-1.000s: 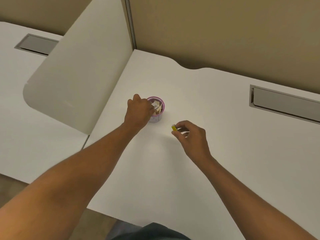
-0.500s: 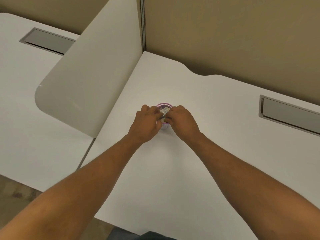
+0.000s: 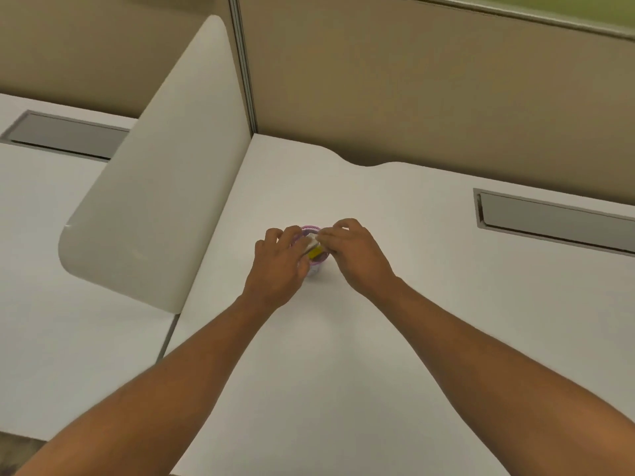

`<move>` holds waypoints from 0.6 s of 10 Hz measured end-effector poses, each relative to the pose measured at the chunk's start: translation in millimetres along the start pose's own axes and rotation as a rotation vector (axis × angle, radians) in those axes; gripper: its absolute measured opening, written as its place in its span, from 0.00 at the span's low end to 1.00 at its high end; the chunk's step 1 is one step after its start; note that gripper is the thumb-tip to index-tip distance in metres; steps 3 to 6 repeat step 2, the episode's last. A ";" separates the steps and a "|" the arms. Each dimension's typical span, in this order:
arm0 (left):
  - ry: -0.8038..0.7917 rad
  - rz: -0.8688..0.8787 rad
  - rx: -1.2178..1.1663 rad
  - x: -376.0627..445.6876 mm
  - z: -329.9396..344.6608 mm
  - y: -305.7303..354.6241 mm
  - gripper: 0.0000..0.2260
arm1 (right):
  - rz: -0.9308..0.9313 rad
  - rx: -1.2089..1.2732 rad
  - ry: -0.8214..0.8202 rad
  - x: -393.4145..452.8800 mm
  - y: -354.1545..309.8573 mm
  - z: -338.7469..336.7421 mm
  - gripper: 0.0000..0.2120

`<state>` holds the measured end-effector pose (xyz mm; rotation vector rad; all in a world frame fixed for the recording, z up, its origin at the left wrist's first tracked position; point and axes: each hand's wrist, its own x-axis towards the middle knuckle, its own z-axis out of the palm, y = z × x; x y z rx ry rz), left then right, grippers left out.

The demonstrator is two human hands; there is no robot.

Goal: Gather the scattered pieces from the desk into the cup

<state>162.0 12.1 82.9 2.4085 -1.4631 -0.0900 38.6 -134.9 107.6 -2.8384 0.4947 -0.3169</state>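
Note:
A small cup with a pink rim stands on the white desk, near its middle. My left hand wraps the cup's left side and holds it. My right hand hovers at the cup's right, fingertips over the rim, fingers loosely apart. A yellow piece lies inside the cup just below those fingertips. A white piece pokes up at the mouth between both hands. The hands hide most of the cup. I see no loose pieces on the desk.
A white curved divider panel rises left of the cup. Beige partition walls close off the back. A grey cable tray is set into the desk at the right, and another cable tray into the neighbouring desk at the left.
My right hand carried the yellow piece from the desk to the cup; the piece now lies inside. My left hand stayed on the cup. The camera tilted upward.

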 end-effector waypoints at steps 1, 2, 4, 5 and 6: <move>0.108 0.072 -0.006 10.2 -16.2 10.9 0.17 | -0.038 -0.042 0.154 -8.2 9.1 -27.0 0.11; 0.186 0.184 0.047 23.8 -36.6 31.1 0.19 | 0.023 -0.099 0.248 -23.9 15.0 -59.9 0.14; 0.186 0.184 0.047 23.8 -36.6 31.1 0.19 | 0.023 -0.099 0.248 -23.9 15.0 -59.9 0.14; 0.186 0.184 0.047 23.8 -36.6 31.1 0.19 | 0.023 -0.099 0.248 -23.9 15.0 -59.9 0.14; 0.186 0.184 0.047 23.8 -36.6 31.1 0.19 | 0.023 -0.099 0.248 -23.9 15.0 -59.9 0.14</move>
